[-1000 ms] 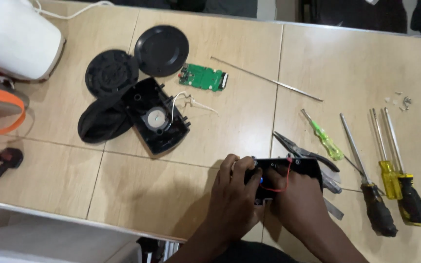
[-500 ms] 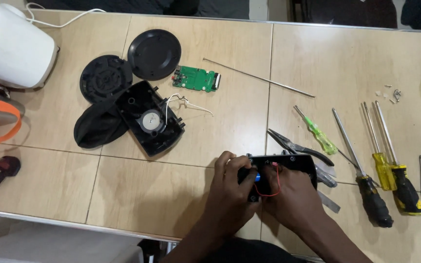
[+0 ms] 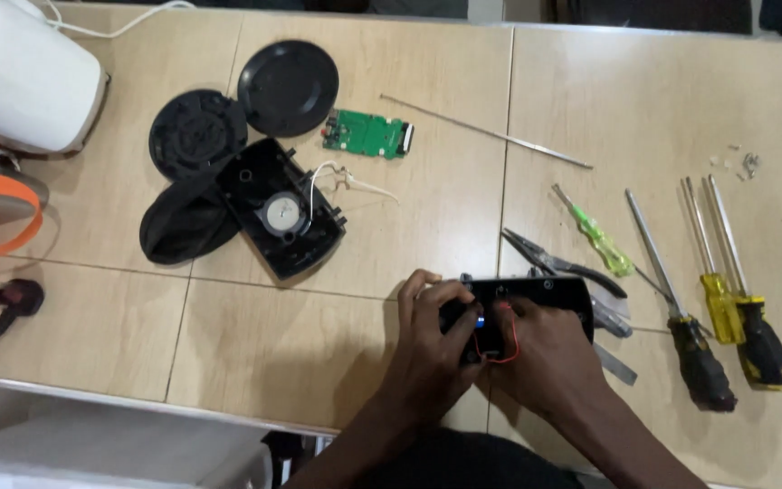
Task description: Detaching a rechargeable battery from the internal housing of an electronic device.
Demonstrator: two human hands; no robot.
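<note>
Left hand [image 3: 432, 330] and right hand [image 3: 545, 349] both gripping black casing [image 3: 545, 294] with red wire [image 3: 509, 340], near desk [image 3: 319, 326] edge, pliers [image 3: 558, 263] just right

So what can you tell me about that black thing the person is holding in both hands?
The black casing looks like a hard plastic shell, roughly rectangular, lying flat on the tan table near its front edge. Its far rim shows small round holes. A thin red wire loops out of its open middle, beside a small blue part. The left hand grips its left end, and the right hand covers its near side. Pliers lie just behind it, whether touching it cannot be told.
</note>
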